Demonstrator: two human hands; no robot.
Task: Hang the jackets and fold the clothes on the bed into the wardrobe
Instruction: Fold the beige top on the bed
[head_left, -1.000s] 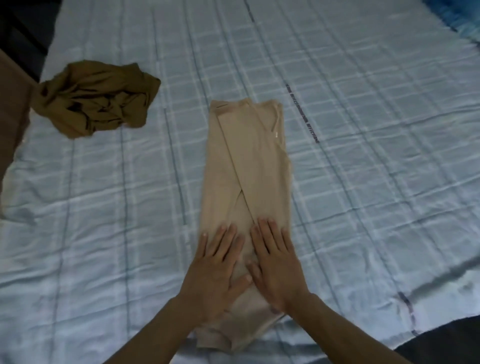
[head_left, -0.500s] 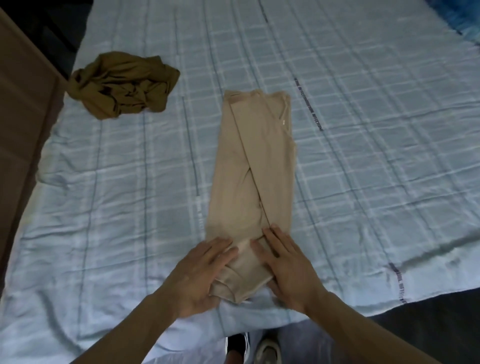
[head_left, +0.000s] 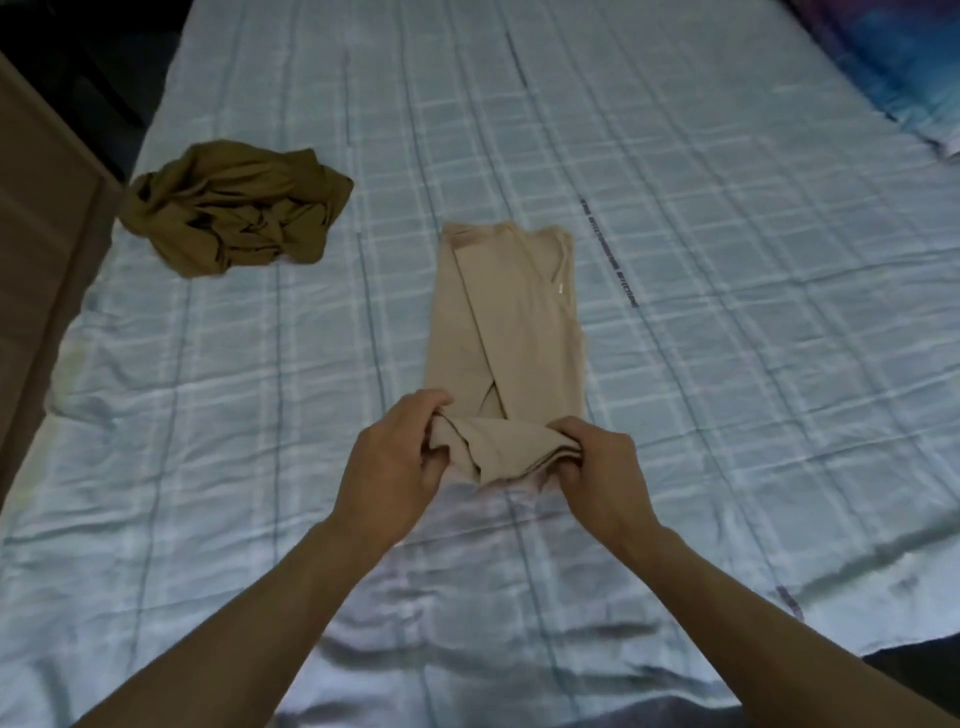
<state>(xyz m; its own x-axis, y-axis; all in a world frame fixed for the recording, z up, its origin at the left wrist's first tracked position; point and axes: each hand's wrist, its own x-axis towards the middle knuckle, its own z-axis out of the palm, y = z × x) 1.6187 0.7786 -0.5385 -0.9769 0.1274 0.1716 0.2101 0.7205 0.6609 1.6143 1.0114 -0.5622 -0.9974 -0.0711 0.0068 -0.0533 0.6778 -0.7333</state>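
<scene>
Beige garment (head_left: 506, 322) lies on bed (head_left: 727, 312), folded lengthwise into a narrow strip that runs away from the person, approx. mid-view. Its near end is bunched up btw. both hands. L hand (head_left: 387, 462) grips the left corner, fingers (head_left: 421, 410) curled over the fabric. R hand (head_left: 597, 467) grips the right corner, fingers (head_left: 571, 418) curled round it too. Far end lies flat on the sheet. Olive garment (head_left: 234, 208) sits crumpled near the bed's left edge, well apart from the beige one. Brown panel (head_left: 36, 208) stands beside the bed at left. Blue cloth (head_left: 883, 67) at top-right corner.
</scene>
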